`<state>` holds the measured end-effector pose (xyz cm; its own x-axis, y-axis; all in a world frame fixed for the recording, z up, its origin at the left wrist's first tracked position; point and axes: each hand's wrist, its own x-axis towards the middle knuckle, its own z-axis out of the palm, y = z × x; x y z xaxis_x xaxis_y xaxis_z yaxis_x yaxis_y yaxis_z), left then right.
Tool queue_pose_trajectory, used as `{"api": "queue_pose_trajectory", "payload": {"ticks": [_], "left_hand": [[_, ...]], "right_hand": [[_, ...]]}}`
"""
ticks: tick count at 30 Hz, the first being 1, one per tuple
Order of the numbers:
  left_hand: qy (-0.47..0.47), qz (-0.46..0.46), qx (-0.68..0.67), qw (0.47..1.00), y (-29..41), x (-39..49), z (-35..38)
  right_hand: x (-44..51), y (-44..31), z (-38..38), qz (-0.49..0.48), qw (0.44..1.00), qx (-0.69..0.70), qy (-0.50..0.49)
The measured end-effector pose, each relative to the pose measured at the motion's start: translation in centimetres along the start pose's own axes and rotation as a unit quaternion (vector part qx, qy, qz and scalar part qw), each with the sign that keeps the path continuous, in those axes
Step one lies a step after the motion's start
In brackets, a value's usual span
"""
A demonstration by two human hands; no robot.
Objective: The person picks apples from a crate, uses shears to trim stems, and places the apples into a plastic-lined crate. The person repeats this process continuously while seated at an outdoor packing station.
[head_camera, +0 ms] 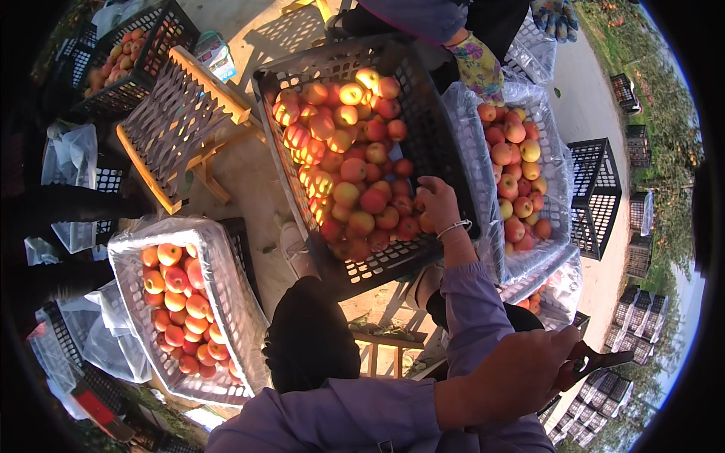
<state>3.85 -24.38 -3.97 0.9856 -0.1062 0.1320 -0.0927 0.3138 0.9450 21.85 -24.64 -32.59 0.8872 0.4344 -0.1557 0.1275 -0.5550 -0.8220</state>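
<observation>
My right hand (439,199), with a bracelet at the wrist, reaches into a large black plastic crate (439,141) of red and yellow apples (354,170). Its fingers curl down at the right side of the pile, beside an apple (426,222). Whether they grip one is hidden. Across my body, my left hand (518,371) is closed around a dark hand tool (600,362) with an opening near its end; its exact kind is unclear. Right of the black crate stands a crate lined with clear plastic (552,198), holding apples (515,170).
Another plastic-lined apple crate (122,243) stands at my left. Beyond it is a wooden folding stool (181,119) with a woven seat. A person at the top wears a floral glove (478,65) over the lined crate. Stacked crates (637,317) line the far right.
</observation>
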Motion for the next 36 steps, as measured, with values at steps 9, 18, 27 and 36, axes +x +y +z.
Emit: {"api": "queue_pose_trajectory", "payload": {"ticks": [9, 18, 27, 36], "left_hand": [[0.054, 0.026, -0.045, 0.997, 1.0, 0.9, -2.5], [0.021, -0.078, -0.006, 0.997, 3.7, 0.5, -4.6], [0.240, -0.030, -0.139, 0.960, 3.2, 1.4, -9.8], [0.222, -0.001, 0.004, 0.975, 0.4, 1.8, -9.8]], "right_hand": [[3.4, -0.9, 5.6, 0.105, 0.845, -0.475, -0.220], [4.3, 2.9, 1.0, 0.004, 0.824, -0.451, -0.342], [-7.2, -13.5, -15.9, 0.114, 0.819, 0.487, -0.282], [-14.9, -18.2, -13.5, -0.043, 0.682, 0.698, -0.214]]}}
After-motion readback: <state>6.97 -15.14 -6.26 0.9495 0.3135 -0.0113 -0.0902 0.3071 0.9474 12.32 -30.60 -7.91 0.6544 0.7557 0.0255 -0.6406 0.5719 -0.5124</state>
